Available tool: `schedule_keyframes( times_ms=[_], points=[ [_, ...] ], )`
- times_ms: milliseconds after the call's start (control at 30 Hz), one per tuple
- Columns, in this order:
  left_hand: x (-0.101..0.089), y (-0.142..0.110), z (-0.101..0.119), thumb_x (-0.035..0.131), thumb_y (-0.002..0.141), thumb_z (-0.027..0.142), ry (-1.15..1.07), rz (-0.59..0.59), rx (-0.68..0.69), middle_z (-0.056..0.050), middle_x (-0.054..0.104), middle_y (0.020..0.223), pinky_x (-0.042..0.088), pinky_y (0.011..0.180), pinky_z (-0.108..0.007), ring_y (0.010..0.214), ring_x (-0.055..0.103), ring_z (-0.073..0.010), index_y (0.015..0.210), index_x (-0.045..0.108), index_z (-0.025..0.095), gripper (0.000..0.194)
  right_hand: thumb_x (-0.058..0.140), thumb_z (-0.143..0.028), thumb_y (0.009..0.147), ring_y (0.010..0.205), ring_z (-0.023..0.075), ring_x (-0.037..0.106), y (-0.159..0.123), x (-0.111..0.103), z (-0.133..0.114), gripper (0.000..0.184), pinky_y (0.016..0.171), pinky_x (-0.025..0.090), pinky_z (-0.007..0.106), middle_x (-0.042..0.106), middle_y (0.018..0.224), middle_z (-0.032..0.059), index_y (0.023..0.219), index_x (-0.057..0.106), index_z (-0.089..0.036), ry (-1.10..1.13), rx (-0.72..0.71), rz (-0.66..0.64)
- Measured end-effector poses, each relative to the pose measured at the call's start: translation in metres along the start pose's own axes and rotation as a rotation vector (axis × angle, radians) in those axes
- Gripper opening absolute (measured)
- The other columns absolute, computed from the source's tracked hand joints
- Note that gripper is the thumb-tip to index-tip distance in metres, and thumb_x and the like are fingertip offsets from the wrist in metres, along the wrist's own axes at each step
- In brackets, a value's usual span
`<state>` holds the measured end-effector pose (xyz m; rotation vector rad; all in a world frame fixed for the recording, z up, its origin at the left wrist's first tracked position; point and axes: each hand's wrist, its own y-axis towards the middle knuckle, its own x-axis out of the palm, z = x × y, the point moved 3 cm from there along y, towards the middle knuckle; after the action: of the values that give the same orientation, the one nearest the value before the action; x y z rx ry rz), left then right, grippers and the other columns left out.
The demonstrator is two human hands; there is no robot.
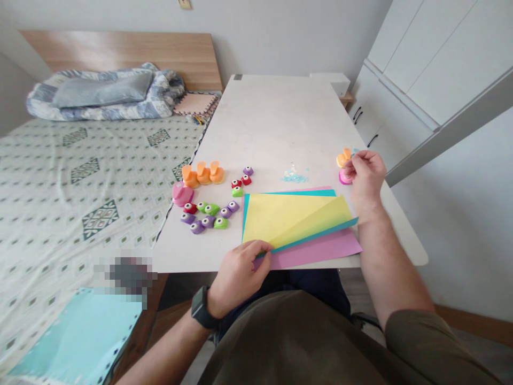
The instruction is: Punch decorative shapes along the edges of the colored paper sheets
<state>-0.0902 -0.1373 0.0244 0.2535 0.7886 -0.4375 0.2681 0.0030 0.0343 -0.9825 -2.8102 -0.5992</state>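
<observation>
My left hand (244, 270) pinches the near edge of stacked coloured paper, where the yellow sheet (280, 214) and the teal sheet (316, 236) curl up. A pink-purple sheet (320, 250) lies beneath them, flat on the table by its near edge. Over at the right, my right hand (366, 174) is raised with thumb and fingers pinched together; what is between them, if anything, I cannot make out. Just behind it sit an orange craft punch (342, 158) and a pink craft punch (343, 177), both partly covered by the fingers.
On the white table (276, 117) stand three orange punches (203, 172), a larger pink punch (183, 194) and several small punches (207, 221) at left. Light blue paper bits (294, 175) lie behind the sheets. A bed (52, 171) adjoins the table's left side; cabinets (404, 112) stand right.
</observation>
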Motion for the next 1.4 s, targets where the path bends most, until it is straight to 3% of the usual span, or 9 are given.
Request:
schedule_keyframes(
  times_ms=[167,300,433,600,933,1400],
  points=[
    [0.003,-0.006,-0.002,0.048,0.103,0.018,0.066,-0.008,0.11,-0.006,0.074,0.117,0.056,0.092,-0.032,0.104,0.071,-0.0191,0.125,0.065,0.024,0.028,0.078,-0.03,0.079,0.046,0.0099,0.055,0.0,0.0,0.0,0.017,0.038,0.044,0.019,0.067,0.065,-0.0022,0.086,0.063,-0.023,0.011,0.003,-0.005],
    [0.003,-0.01,0.002,0.052,0.1,0.017,0.142,-0.051,0.253,-0.008,0.073,0.119,0.058,0.095,-0.034,0.106,0.07,-0.0204,0.112,0.072,0.024,0.025,0.076,-0.028,0.078,0.046,0.0097,0.055,-0.001,0.0,0.0,0.015,0.037,0.043,0.019,0.066,0.065,-0.0029,0.085,0.063,-0.024,0.011,0.011,0.001],
    [0.003,-0.011,0.006,0.063,0.097,0.026,0.191,-0.073,0.327,-0.01,0.073,0.12,0.059,0.101,-0.038,0.113,0.069,-0.0236,0.117,0.071,0.021,0.022,0.073,-0.025,0.079,0.046,0.0095,0.054,0.0,0.0,0.001,0.012,0.037,0.042,0.019,0.067,0.066,-0.0029,0.085,0.063,-0.024,0.013,0.005,-0.016],
    [0.001,-0.01,0.003,0.058,0.1,0.021,0.205,-0.06,0.369,-0.009,0.075,0.117,0.059,0.102,-0.038,0.114,0.069,-0.0223,0.117,0.072,0.02,0.022,0.074,-0.025,0.079,0.048,0.011,0.056,0.001,-0.002,-0.002,0.013,0.037,0.044,0.021,0.067,0.066,-0.0034,0.084,0.062,-0.025,0.004,0.003,-0.01],
    [-0.002,-0.001,-0.009,0.059,0.101,0.025,0.017,-0.022,0.159,-0.006,0.078,0.106,0.058,0.091,-0.03,0.096,0.073,-0.0175,0.102,0.076,0.022,0.017,0.073,-0.027,0.081,0.048,0.011,0.056,0.001,-0.003,0.0,0.012,0.038,0.045,0.02,0.067,0.067,-0.0017,0.085,0.063,-0.025,0.001,-0.011,0.003],
    [-0.004,0.003,-0.01,0.068,0.096,0.039,-0.102,-0.002,0.009,-0.001,0.078,0.09,0.054,0.079,-0.025,0.083,0.072,-0.0154,0.086,0.078,0.024,0.021,0.075,-0.028,0.081,0.048,0.0108,0.057,0.002,-0.004,0.0,0.013,0.039,0.045,0.019,0.066,0.066,-0.002,0.084,0.063,-0.024,0.0,-0.012,0.005]
  ],
)
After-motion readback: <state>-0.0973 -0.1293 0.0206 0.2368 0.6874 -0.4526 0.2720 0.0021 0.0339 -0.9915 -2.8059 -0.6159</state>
